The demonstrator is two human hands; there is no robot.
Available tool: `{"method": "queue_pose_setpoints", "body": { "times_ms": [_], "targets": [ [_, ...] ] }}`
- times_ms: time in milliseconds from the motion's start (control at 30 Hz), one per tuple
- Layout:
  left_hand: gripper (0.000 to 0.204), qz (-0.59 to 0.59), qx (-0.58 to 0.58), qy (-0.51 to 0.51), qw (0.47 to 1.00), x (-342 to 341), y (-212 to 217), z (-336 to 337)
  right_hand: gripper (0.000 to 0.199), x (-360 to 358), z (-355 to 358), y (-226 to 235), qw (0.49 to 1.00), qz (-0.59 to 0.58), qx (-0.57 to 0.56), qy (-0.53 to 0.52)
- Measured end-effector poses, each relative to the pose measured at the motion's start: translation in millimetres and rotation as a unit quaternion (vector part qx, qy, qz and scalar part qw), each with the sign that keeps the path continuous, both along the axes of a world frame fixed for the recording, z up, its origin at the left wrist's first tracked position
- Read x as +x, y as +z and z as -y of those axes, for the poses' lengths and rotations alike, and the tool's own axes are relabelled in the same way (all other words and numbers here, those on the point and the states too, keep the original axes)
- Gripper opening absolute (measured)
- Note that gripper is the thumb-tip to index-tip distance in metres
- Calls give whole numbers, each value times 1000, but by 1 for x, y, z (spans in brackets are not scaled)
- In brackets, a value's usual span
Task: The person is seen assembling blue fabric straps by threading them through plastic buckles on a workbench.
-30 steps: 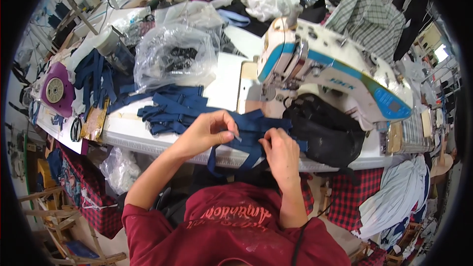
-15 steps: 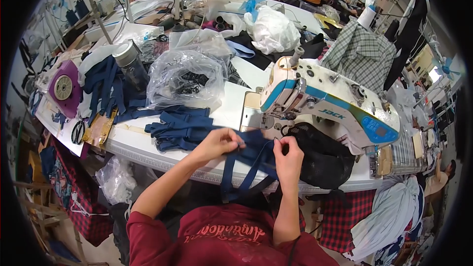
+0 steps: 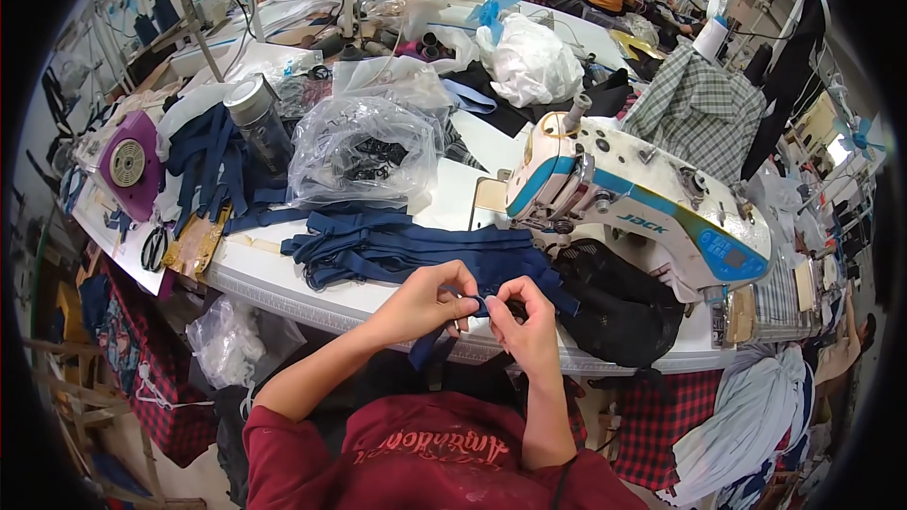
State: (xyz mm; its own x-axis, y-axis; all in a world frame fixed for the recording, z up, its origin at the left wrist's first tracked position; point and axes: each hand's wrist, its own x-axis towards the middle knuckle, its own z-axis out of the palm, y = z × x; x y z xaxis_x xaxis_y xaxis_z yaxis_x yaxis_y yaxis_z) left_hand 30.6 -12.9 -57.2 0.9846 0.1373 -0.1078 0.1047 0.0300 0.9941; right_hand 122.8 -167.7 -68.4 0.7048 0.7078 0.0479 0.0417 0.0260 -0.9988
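At the white bench's (image 3: 283, 276) near edge, both hands, left (image 3: 427, 302) and right (image 3: 525, 323), pinch a dark blue fabric strap (image 3: 477, 306), beside the white-and-blue sewing machine (image 3: 642, 212).

A single head-worn fisheye camera looked steeply down from above the person's chest, facing forward across the surface (image 3: 283, 279). It sat close over the near edge, where both hands met, and the sewing machine (image 3: 642, 212) stood just beyond. Farther workstations curved along the top rim, straight lines bending outward.
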Motion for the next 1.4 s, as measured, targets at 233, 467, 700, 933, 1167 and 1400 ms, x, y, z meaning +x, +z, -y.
{"method": "queue_pose_setpoints", "body": {
  "times_ms": [233,467,700,933,1167,1400],
  "targets": [
    [16,15,-195,-31,980,-7,-4,-6,47,4,9,8,983,-79,43,160],
    [16,13,-266,-27,964,-9,-6,-3,49,-3,6,2,977,-145,80,134],
    [17,10,-214,-20,977,-8,-19,-3,45,-5,-1,1,990,-104,79,52],
    [15,20,-145,102,984,-10,4,-7,43,-3,0,10,997,-69,41,19],
    [17,5,-134,64,989,-7,-1,-2,48,-11,-3,12,999,50,0,21],
    [19,-17,-108,65,992,-6,3,-1,49,-11,-4,10,994,104,-27,36]
  ]
}}
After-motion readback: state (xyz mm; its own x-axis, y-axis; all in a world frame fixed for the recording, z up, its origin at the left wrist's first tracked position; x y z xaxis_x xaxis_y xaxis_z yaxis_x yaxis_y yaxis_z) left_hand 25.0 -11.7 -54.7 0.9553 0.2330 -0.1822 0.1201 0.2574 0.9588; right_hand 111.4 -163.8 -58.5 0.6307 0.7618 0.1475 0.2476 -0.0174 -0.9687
